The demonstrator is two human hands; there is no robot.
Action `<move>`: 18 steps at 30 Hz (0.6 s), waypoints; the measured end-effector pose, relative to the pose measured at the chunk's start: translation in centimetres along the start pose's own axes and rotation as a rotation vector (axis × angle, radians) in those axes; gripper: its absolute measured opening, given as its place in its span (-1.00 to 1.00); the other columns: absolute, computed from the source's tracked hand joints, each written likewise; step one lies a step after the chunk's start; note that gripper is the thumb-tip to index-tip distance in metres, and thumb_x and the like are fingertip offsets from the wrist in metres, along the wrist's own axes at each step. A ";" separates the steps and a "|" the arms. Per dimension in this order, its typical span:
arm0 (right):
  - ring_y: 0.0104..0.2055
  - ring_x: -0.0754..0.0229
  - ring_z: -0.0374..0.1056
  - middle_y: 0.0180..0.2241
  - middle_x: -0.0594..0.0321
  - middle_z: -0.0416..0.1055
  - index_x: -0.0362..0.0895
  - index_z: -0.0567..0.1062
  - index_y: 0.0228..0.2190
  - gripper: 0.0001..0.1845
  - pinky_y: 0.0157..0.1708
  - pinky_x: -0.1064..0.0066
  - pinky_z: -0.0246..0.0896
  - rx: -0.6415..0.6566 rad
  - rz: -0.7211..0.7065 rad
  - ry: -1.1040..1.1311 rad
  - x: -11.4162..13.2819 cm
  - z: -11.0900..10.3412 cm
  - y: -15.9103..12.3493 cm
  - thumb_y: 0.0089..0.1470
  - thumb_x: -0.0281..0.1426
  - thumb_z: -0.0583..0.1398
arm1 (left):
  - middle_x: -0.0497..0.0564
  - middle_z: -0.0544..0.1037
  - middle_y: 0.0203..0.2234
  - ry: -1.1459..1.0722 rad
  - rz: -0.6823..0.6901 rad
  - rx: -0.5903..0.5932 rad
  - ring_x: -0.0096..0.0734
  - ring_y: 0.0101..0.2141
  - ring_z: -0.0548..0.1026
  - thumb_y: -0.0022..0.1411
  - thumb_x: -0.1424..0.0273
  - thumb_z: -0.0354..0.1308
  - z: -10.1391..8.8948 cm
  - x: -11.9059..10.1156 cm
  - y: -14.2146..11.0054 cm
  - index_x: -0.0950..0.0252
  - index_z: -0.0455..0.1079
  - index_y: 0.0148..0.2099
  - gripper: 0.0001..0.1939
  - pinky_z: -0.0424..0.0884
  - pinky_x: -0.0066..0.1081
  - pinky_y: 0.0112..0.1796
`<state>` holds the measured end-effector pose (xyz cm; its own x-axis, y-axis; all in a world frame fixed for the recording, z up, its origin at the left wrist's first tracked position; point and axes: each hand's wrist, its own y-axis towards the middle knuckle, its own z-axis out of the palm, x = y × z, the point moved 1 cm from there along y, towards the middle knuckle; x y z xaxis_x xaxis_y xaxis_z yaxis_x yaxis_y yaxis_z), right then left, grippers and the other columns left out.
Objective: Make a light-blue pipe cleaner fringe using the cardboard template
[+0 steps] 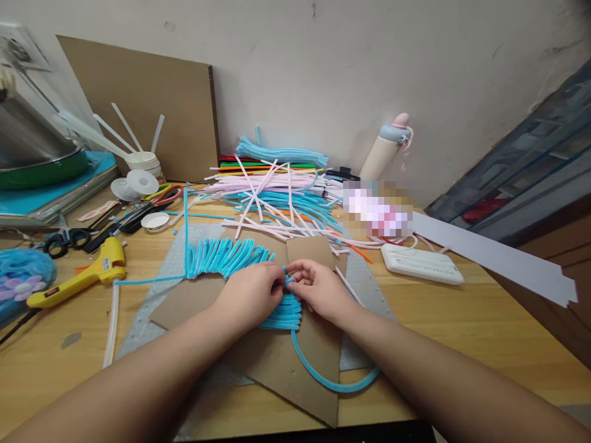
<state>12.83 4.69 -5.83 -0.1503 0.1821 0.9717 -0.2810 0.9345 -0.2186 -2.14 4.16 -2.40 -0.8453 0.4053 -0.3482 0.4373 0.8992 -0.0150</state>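
Where cardboard lies on the grey mat, midway along the desk and toward its front edge, sits the blue coil: tight loops, fanned on the left, packed flatter beneath the hands. Left hand: fingers curled, gap narrow, pinching the coil at its upper right; some fingertips hidden. Right hand: thumb and forefinger nearly closed on a short blue twist there, other fingers bent. A blue tail curves from the coil's lower right to the right forearm. Beyond, toward the back edge: pink stems heaped over blue ones, a pale-blue bundle behind. Left side: yellow glue gun, black scissors near it. Back right: bottle, tilted; white box nearer.
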 end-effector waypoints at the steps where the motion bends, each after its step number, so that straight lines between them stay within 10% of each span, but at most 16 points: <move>1: -0.63 0.39 0.19 -0.55 0.35 0.29 -0.17 0.35 -0.32 -0.76 -0.75 0.60 -0.01 0.013 0.021 -0.030 0.1 0.0 0.0 -0.15 -0.42 0.18 | -0.07 0.46 -0.45 -0.002 0.006 -0.001 -0.42 -0.44 0.39 0.05 0.46 -0.04 0.0 0.0 0.0 0.21 0.37 -0.40 -0.84 0.14 -0.47 -0.48; 18: -0.71 0.42 0.12 -0.60 0.40 0.33 -0.14 0.28 -0.34 -0.84 -0.77 0.62 -0.02 0.013 0.018 0.051 0.3 -0.1 -0.4 -0.06 -0.41 0.11 | -0.03 0.40 -0.45 -0.072 -0.028 -0.063 -0.41 -0.39 0.37 0.07 0.45 0.01 0.6 0.7 0.4 0.25 0.33 -0.39 -0.92 0.22 -0.47 -0.41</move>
<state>12.99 4.35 -5.43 -0.1072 0.2149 0.9707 -0.2909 0.9269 -0.2373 -2.41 4.68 -3.22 -0.8316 0.3691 -0.4150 0.3919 0.9194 0.0324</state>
